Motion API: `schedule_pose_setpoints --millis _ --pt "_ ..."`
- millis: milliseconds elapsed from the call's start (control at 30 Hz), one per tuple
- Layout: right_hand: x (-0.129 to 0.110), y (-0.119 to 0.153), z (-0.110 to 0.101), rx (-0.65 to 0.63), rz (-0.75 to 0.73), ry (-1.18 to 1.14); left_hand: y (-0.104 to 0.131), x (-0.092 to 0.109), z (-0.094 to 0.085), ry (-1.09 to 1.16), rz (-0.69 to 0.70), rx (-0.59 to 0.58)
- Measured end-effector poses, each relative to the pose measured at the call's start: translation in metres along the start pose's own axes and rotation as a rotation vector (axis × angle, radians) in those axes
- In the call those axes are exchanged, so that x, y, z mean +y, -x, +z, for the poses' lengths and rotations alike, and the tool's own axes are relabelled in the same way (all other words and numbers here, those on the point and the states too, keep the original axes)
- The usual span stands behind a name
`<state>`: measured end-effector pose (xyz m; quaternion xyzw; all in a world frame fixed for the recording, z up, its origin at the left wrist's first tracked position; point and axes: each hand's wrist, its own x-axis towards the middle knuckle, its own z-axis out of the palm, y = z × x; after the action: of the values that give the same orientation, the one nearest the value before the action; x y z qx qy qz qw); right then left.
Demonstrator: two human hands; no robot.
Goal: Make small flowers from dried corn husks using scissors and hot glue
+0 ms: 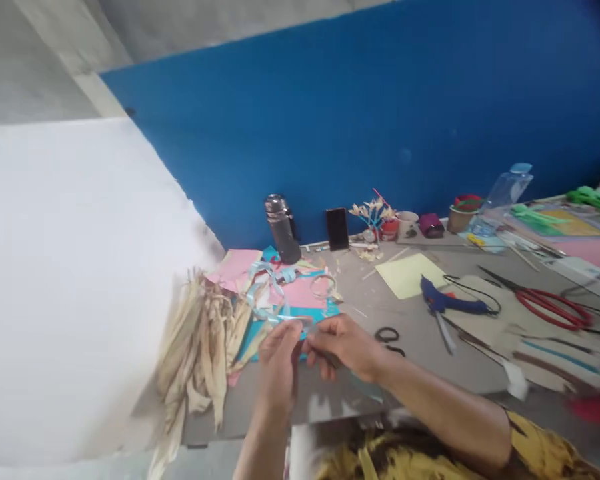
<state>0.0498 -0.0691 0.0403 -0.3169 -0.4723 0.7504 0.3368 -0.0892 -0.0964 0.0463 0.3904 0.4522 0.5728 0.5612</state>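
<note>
My left hand [280,350] is closed, its fingers pinching the end of a shiny pale blue ribbon [273,317] near the table's front edge. Close beside it on the right, my right hand [343,343] is closed too, thumb and finger pressed together on something small that I cannot make out. The ribbon loops away from the hands over pink paper [300,292] and blue paper [253,338]. Dried corn husks [200,353] hang over the table edge at left. Black-handled scissors [387,335] lie partly hidden behind my right forearm.
A dark flask [284,230], a phone [337,229] and husk flowers [371,217] stand along the blue wall. Yellow paper [411,275] lies right of centre. Further right are a blue glue gun [453,303], red-handled scissors [553,308] and a plastic bottle [505,193].
</note>
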Motion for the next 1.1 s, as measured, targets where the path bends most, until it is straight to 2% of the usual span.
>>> schedule_pose_setpoints --millis 100,200,267,333,367,433,467,533,600,700,767,833,933,1000,1100 --pt "0.025 0.036 -0.009 0.033 0.066 0.140 0.013 -0.018 -0.002 0.009 -0.114 0.089" --pt "0.031 0.069 -0.027 -0.032 0.161 0.280 0.010 -0.010 -0.007 0.101 -0.163 0.200" --pt "0.028 0.088 -0.045 -0.112 0.227 0.432 0.003 0.001 -0.008 0.158 -0.110 0.261" --pt "0.019 0.102 -0.066 -0.200 0.193 0.689 -0.007 0.012 -0.010 0.172 0.006 0.305" --pt "0.014 0.105 -0.076 -0.161 0.126 0.870 -0.012 0.017 -0.011 0.154 0.065 0.313" --pt "0.002 0.102 -0.093 0.091 0.053 1.178 -0.019 0.025 -0.011 0.079 0.114 0.287" --pt "-0.004 0.096 -0.099 0.216 0.051 1.284 -0.021 0.027 -0.010 0.042 0.104 0.267" --pt "-0.012 0.075 -0.108 0.385 0.083 1.441 -0.022 0.029 -0.005 -0.013 0.044 0.237" --pt "-0.017 0.051 -0.113 0.487 0.117 1.557 -0.020 0.027 0.003 -0.041 -0.010 0.225" --pt "-0.016 0.023 -0.115 0.543 0.174 1.642 -0.018 0.021 0.012 -0.079 -0.057 0.178" --pt "-0.014 0.015 -0.115 0.570 0.166 1.603 -0.020 0.016 0.015 -0.114 -0.057 0.143" --pt "-0.013 0.014 -0.112 0.581 0.045 1.436 -0.025 0.011 0.016 -0.152 -0.023 0.140" --pt "-0.017 0.016 -0.097 0.451 -0.176 0.930 -0.034 0.005 0.020 -0.198 0.005 0.153" --pt "-0.022 0.014 -0.083 0.336 -0.222 0.598 -0.038 0.001 0.027 -0.226 -0.020 0.112" --pt "-0.027 0.006 -0.067 0.313 -0.298 0.341 -0.040 -0.004 0.040 -0.246 -0.068 -0.002"
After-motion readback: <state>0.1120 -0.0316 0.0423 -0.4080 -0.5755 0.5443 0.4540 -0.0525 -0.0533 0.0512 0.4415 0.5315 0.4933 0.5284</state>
